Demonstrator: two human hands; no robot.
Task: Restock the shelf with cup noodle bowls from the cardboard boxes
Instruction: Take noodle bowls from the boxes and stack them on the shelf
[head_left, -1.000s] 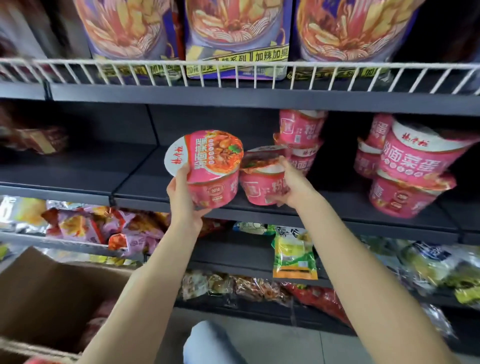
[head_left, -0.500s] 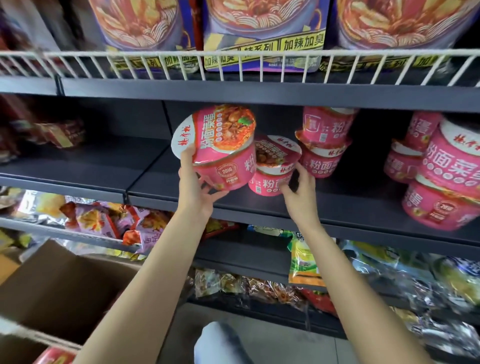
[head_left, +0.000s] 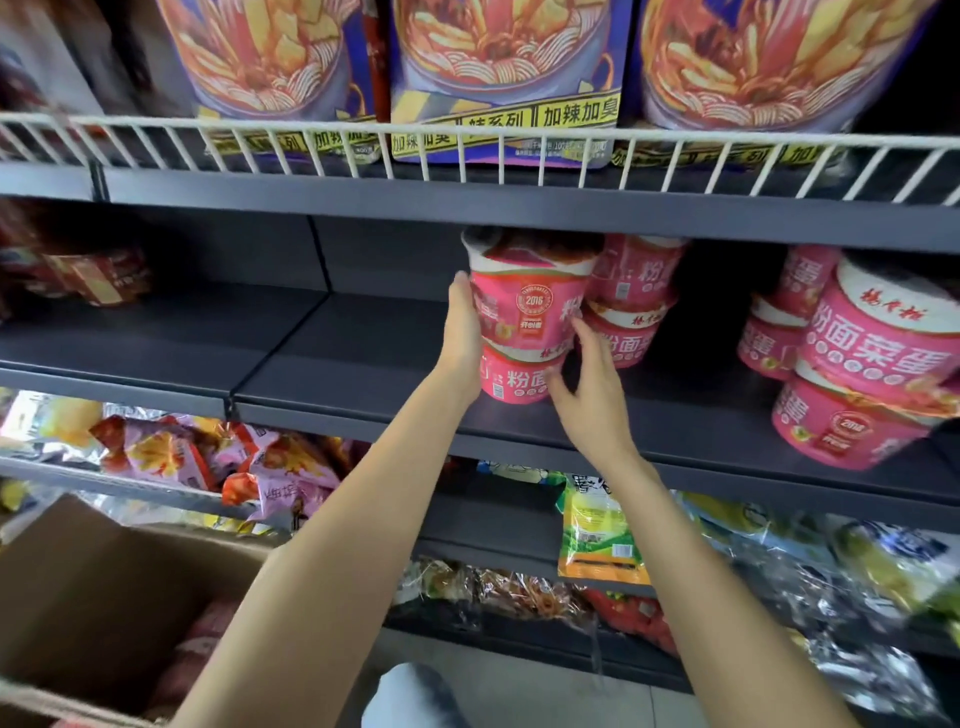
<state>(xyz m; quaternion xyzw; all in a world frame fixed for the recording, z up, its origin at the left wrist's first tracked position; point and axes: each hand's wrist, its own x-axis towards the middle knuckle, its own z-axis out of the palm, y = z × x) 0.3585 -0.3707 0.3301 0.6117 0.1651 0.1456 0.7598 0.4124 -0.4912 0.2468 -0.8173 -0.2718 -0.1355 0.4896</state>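
A pink cup noodle bowl (head_left: 530, 306) sits stacked on a second pink bowl (head_left: 514, 379) on the dark middle shelf (head_left: 363, 374). My left hand (head_left: 462, 338) grips the upper bowl's left side. My right hand (head_left: 587, 384) is spread with its fingers touching the right sides of both bowls. Behind them stands another stack of pink bowls (head_left: 631, 306), and further pink bowls (head_left: 862, 374) are piled at the right. The open cardboard box (head_left: 104, 587) is at the lower left, with pink packaging showing inside.
A white wire rail (head_left: 467, 150) fronts the upper shelf, which holds large purple noodle bags (head_left: 509, 67). The left half of the middle shelf is bare except for dark red packs (head_left: 98, 273). Snack bags (head_left: 218, 462) and a green-yellow packet (head_left: 597, 530) fill the lower shelves.
My left hand carried its bowl right and set it on top of the bowl my right hand placed on the shelf. My right hand let go and now rests against the stack.
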